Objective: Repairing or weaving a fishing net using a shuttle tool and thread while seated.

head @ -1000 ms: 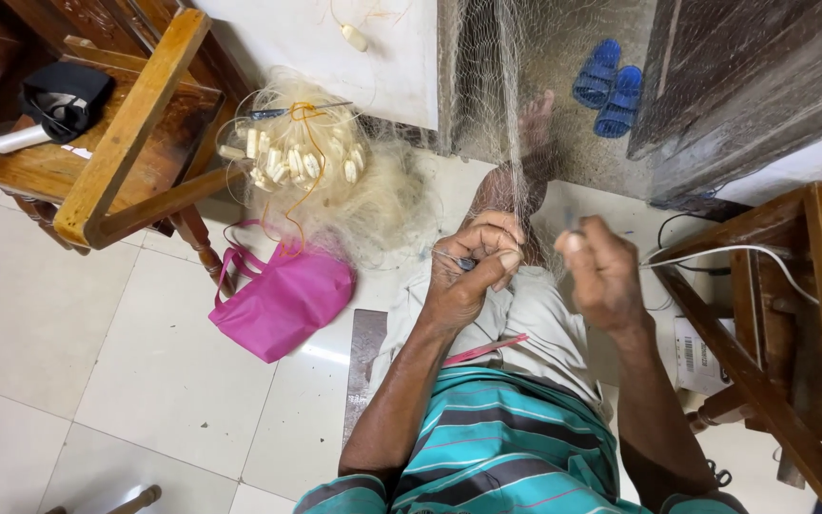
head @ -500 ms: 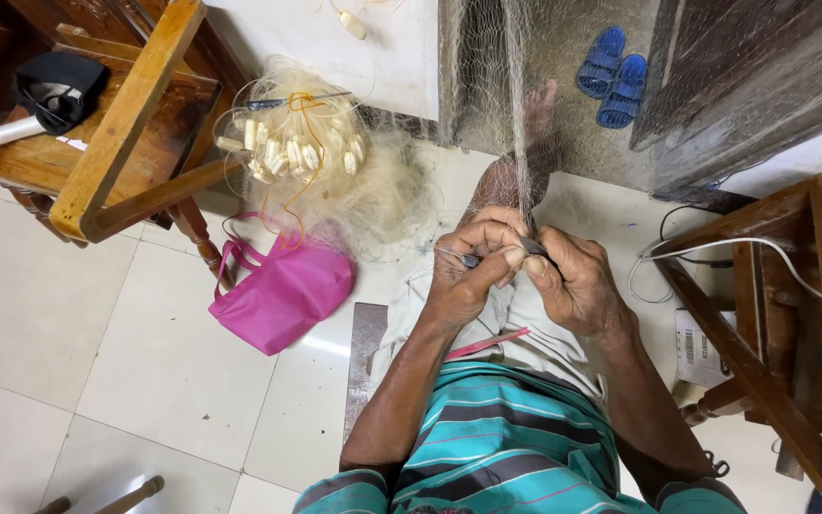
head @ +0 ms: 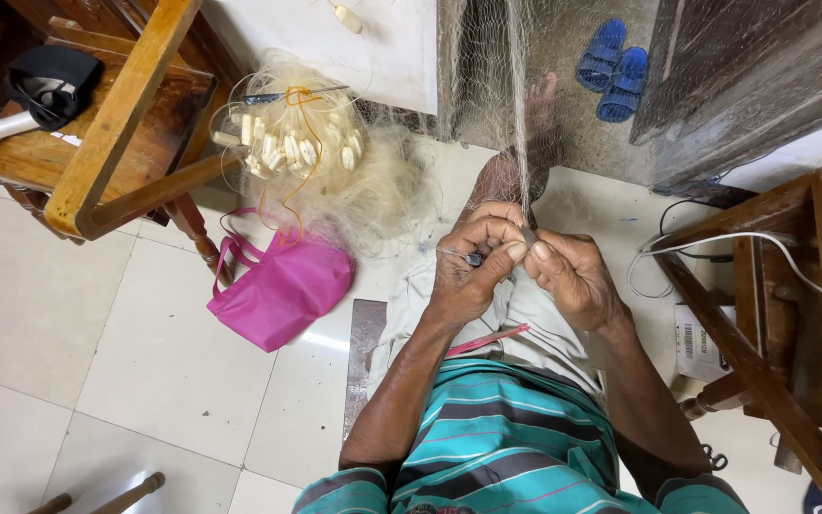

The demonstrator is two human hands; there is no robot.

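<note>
Netting (head: 516,114) pinched by both hands, pink bag (head: 283,290) nearby.

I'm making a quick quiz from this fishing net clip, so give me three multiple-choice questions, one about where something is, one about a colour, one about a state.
1. Where does the pink bag lie?
A. on the tiled floor beside the wooden chair leg
B. on the person's lap
C. hanging on the wall

2. What colour are the sandals?
A. red
B. blue
C. white

3. How are the left hand and right hand placed?
A. resting apart on the knees
B. one holding the bag
C. close together, fingertips pinching at the net

Answers: 1 A, the bag sits on the floor tiles by the chair; 2 B, both sandals show blue; 3 C, the fingertips meet where the net strands come down.
</note>
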